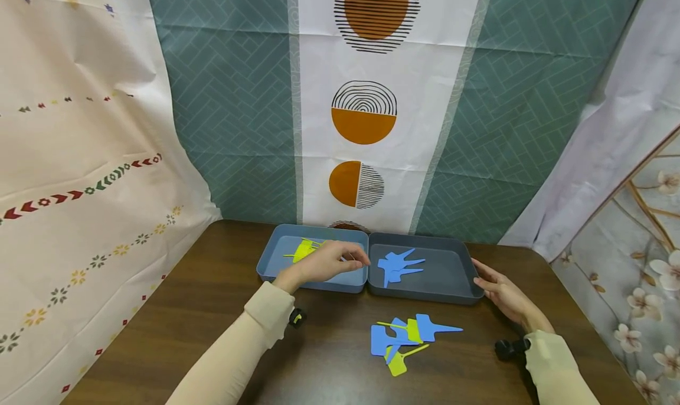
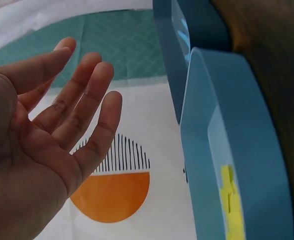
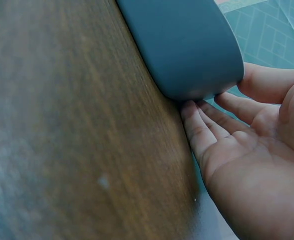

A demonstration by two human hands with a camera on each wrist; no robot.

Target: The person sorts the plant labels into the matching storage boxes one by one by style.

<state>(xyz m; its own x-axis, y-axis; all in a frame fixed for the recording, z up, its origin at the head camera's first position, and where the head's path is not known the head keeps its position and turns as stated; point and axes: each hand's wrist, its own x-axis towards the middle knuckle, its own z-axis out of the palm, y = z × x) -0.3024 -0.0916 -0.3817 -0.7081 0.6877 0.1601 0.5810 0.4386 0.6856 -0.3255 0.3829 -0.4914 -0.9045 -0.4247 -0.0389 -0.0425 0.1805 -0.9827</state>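
Observation:
My left hand (image 1: 334, 260) hangs over the right part of the light blue tray (image 1: 313, 286), its fingers loosely bent with nothing between them. Several yellow T-shaped plant labels (image 1: 303, 251) lie in that tray, partly hidden by the hand. With its fingertips and thumb, my right hand (image 1: 502, 293) touches the outer right wall of the dark grey tray (image 1: 446, 275). In the right wrist view the fingers (image 3: 201, 132) press near the base of that wall. A bunch of blue plant labels (image 1: 395, 267) lies in the left half of the dark tray.
In front of the trays, a loose pile of blue plant labels (image 1: 379, 341) and yellow plant labels (image 1: 395, 363) lies on the brown wooden table (image 1: 212, 328). Both trays stand side by side at the back, close to the patterned cloth (image 1: 244, 127).

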